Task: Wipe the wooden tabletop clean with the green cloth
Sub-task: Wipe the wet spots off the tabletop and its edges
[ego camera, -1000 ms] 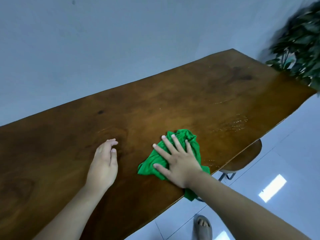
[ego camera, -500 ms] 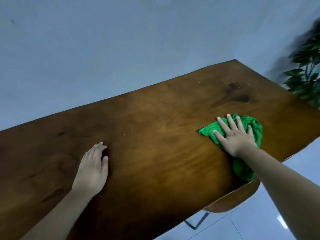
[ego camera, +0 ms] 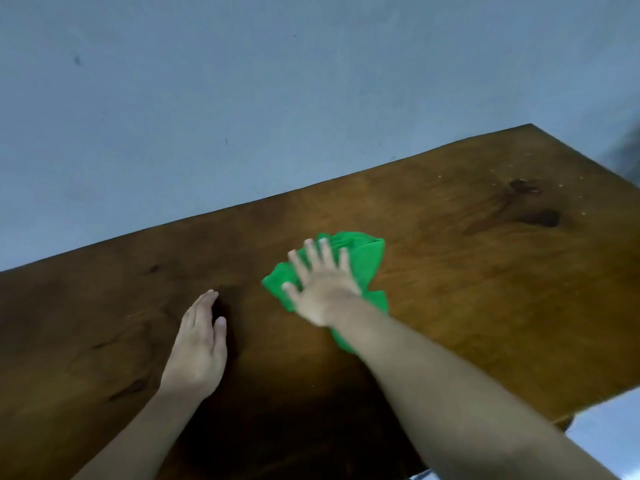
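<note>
A dark brown wooden tabletop [ego camera: 485,306] fills the lower part of the head view. The crumpled green cloth [ego camera: 363,254] lies on it near the middle. My right hand [ego camera: 322,285] presses flat on the cloth with fingers spread, and is blurred by motion. My left hand [ego camera: 201,351] rests palm down on the bare wood to the left of the cloth, fingers together, holding nothing. Small pale specks dot the wood near the far right corner, around a dark knot [ego camera: 540,216].
A plain grey-blue wall [ego camera: 242,98] runs right behind the table's far edge. The table's near right edge drops off to a pale floor [ego camera: 609,424]. A dark blurred shape shows at the right frame edge.
My right hand has slid the green cloth leftward from the right part of the table toward the middle. My left hand stays flat on the wood. The view has tilted upward.
</note>
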